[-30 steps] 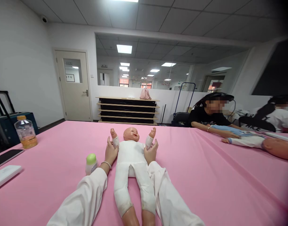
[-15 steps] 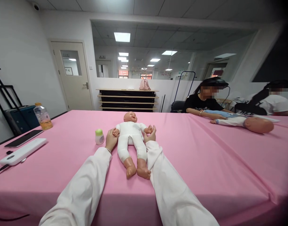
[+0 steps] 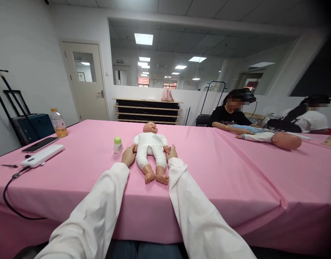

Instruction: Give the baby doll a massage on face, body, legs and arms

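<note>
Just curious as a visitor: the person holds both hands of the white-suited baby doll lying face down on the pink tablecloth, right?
Not quite: the head view shows the white-suited baby doll lying face up, not face down. The left hand and right hand do hold its hands on the pink tablecloth.

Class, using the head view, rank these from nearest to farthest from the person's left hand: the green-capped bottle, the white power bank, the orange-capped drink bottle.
From the left hand:
1. Green-capped bottle, just to its left.
2. White power bank, farther left, by the phone.
3. Orange-capped drink bottle, at the table's far left edge.
</note>
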{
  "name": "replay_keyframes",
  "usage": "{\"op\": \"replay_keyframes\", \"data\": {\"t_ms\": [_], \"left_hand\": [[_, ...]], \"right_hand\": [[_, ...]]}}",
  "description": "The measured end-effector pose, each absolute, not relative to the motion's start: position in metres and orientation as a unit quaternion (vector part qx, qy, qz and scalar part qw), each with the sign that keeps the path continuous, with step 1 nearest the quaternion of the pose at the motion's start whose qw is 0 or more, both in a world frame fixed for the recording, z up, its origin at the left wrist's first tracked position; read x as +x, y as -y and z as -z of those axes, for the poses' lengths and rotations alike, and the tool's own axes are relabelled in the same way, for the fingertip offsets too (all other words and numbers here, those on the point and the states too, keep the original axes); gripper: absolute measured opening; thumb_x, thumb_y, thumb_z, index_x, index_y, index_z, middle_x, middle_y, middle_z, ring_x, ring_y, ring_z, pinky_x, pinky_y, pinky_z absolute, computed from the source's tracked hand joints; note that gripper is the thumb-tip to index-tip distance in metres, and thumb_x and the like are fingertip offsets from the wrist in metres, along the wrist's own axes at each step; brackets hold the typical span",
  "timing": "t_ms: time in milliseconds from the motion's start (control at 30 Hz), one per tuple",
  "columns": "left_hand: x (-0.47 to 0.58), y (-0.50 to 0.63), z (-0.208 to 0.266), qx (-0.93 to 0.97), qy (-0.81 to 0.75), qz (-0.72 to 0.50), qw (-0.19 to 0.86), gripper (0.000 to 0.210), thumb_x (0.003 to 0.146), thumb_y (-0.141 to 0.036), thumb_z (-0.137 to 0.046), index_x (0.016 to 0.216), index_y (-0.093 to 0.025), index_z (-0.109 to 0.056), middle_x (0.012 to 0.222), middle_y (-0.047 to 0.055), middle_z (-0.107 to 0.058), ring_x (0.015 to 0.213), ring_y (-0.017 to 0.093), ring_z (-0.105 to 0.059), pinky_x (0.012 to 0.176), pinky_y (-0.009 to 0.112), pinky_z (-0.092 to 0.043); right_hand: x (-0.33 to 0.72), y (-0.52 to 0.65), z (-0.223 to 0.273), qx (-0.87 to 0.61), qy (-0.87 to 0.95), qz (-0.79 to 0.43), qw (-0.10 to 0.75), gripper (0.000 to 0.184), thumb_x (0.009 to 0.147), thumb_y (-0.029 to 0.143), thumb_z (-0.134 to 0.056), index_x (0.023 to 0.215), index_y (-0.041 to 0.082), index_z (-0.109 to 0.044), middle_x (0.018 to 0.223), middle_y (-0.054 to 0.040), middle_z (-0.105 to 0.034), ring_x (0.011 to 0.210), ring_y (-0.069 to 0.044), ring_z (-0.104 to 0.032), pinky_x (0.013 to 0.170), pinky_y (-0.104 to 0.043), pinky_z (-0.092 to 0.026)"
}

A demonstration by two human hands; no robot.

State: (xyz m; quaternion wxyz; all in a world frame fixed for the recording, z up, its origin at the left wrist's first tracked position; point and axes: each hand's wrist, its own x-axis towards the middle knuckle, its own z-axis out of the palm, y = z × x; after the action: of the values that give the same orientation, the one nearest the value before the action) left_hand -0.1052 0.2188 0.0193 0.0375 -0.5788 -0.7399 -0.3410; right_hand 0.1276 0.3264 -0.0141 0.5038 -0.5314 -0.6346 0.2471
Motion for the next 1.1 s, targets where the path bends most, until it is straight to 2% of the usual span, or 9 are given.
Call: {"op": "replay_keyframes", "data": {"t_ms": [100, 200, 400, 533, 633, 700, 800, 933, 1100], "left_hand": [[-0.105, -0.225, -0.021, -0.568, 0.739, 0.360, 0.036, 0.061, 0.074, -0.025, -0.049, 0.132, -0.023, -0.032, 0.115, 0.009, -0.049, 0.104, 0.018, -0.049, 0.087, 0.027, -0.040], [-0.104, -0.241, -0.031, -0.555, 0.711, 0.429, 0.052, 0.058, 0.076, -0.031, -0.049, 0.131, -0.021, -0.031, 0.121, 0.009, -0.045, 0.102, 0.016, -0.050, 0.084, 0.026, -0.041], [-0.105, -0.315, -0.069, -0.467, 0.654, 0.592, 0.064, 0.055, 0.083, -0.050, -0.034, 0.127, -0.017, -0.027, 0.115, 0.008, -0.049, 0.082, 0.011, -0.055, 0.068, 0.023, -0.043], [-0.118, -0.371, -0.066, -0.444, 0.655, 0.601, 0.114, 0.049, 0.086, -0.047, -0.025, 0.122, -0.014, -0.034, 0.115, 0.011, -0.048, 0.097, 0.015, -0.051, 0.081, 0.028, -0.043], [-0.131, -0.401, -0.049, -0.514, 0.650, 0.545, 0.131, 0.043, 0.086, -0.040, -0.030, 0.120, -0.015, -0.040, 0.124, 0.010, -0.043, 0.117, 0.018, -0.039, 0.100, 0.035, -0.032], [-0.137, -0.413, -0.041, -0.553, 0.657, 0.502, 0.108, 0.040, 0.085, -0.035, -0.031, 0.119, -0.016, -0.043, 0.128, 0.008, -0.041, 0.123, 0.019, -0.033, 0.105, 0.038, -0.027], [-0.142, -0.421, -0.038, -0.565, 0.675, 0.471, 0.059, 0.042, 0.085, -0.030, -0.030, 0.122, -0.017, -0.043, 0.130, 0.006, -0.040, 0.125, 0.018, -0.032, 0.106, 0.039, -0.026], [-0.143, -0.422, -0.041, -0.564, 0.691, 0.452, -0.001, 0.044, 0.084, -0.029, -0.029, 0.124, -0.017, -0.045, 0.131, 0.004, -0.041, 0.124, 0.017, -0.036, 0.106, 0.034, -0.030], [-0.144, -0.421, -0.044, -0.547, 0.719, 0.426, -0.045, 0.044, 0.083, -0.032, -0.032, 0.123, -0.023, -0.048, 0.129, 0.001, -0.045, 0.119, 0.018, -0.043, 0.097, 0.032, -0.038]], "right_hand": [[0.126, -0.329, 0.009, -0.535, 0.624, -0.231, 0.521, 0.067, 0.069, 0.018, -0.048, 0.132, 0.007, -0.026, 0.120, -0.0172, -0.046, 0.108, -0.022, -0.050, 0.094, -0.037, -0.039], [0.126, -0.341, -0.005, -0.492, 0.613, -0.163, 0.596, 0.055, 0.078, 0.031, -0.041, 0.128, 0.011, -0.029, 0.119, -0.0135, -0.045, 0.108, -0.019, -0.047, 0.093, -0.032, -0.039], [0.115, -0.403, -0.062, -0.461, 0.487, -0.060, 0.740, 0.039, 0.080, 0.051, -0.038, 0.096, 0.015, -0.039, 0.106, -0.0106, -0.043, 0.087, -0.013, -0.049, 0.076, -0.026, -0.042], [0.093, -0.452, -0.067, -0.464, 0.441, -0.054, 0.766, 0.038, 0.082, 0.053, -0.033, 0.089, 0.016, -0.038, 0.102, -0.0105, -0.041, 0.086, -0.013, -0.046, 0.076, -0.026, -0.041], [0.078, -0.477, -0.041, -0.444, 0.501, -0.044, 0.742, 0.040, 0.085, 0.047, -0.024, 0.099, 0.014, -0.040, 0.108, -0.0138, -0.040, 0.097, -0.016, -0.044, 0.082, -0.030, -0.040], [0.071, -0.486, -0.024, -0.447, 0.549, -0.061, 0.703, 0.042, 0.086, 0.045, -0.022, 0.106, 0.014, -0.042, 0.116, -0.0150, -0.038, 0.105, -0.019, -0.042, 0.084, -0.032, -0.040], [0.070, -0.491, -0.014, -0.477, 0.558, -0.098, 0.672, 0.047, 0.085, 0.044, -0.023, 0.115, 0.013, -0.043, 0.125, -0.0144, -0.035, 0.112, -0.020, -0.041, 0.088, -0.034, -0.039], [0.073, -0.495, -0.019, -0.508, 0.584, -0.182, 0.607, 0.045, 0.082, 0.041, -0.030, 0.115, 0.018, -0.050, 0.116, -0.0094, -0.048, 0.108, -0.019, -0.045, 0.093, -0.033, -0.037], [0.073, -0.499, -0.022, -0.509, 0.611, -0.257, 0.549, 0.044, 0.080, 0.041, -0.034, 0.114, 0.024, -0.054, 0.113, -0.0044, -0.056, 0.102, -0.018, -0.051, 0.086, -0.029, -0.040]]}}
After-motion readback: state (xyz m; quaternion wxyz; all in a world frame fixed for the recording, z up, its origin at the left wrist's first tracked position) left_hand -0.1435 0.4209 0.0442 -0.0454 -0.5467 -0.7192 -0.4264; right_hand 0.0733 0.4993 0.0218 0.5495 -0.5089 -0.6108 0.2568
